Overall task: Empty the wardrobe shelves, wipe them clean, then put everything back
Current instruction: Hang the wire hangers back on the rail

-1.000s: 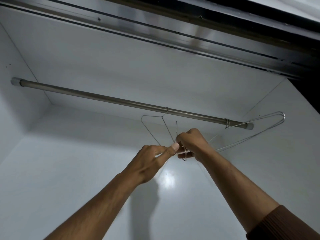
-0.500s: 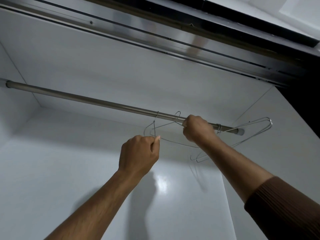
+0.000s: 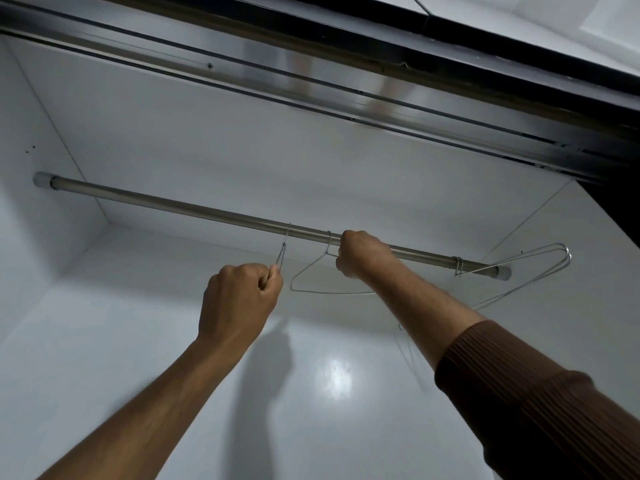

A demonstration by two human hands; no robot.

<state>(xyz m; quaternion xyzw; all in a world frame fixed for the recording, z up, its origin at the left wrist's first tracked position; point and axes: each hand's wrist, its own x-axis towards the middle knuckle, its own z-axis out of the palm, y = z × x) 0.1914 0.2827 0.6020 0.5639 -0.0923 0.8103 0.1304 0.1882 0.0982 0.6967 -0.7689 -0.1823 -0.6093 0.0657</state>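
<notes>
I look up into a white wardrobe at a metal hanging rail [image 3: 180, 206]. My left hand [image 3: 239, 299] pinches a thin wire hanger [image 3: 282, 252] whose hook sits over the rail. To its right a second wire hanger [image 3: 311, 275] hangs from the rail by its hook, and my right hand [image 3: 360, 252] grips it just below the rail. A few more wire hangers [image 3: 519, 265] hang bunched at the rail's right end, swung out sideways.
The white back wall [image 3: 138, 341] and side walls [image 3: 571, 271] enclose the space. A dark sliding-door track [image 3: 346, 88] runs across the top front. A brown sleeve covers my right forearm.
Both hands rose from below the rail and moved apart. The two hangers they held together now hang on the rail, each with its hook over it.
</notes>
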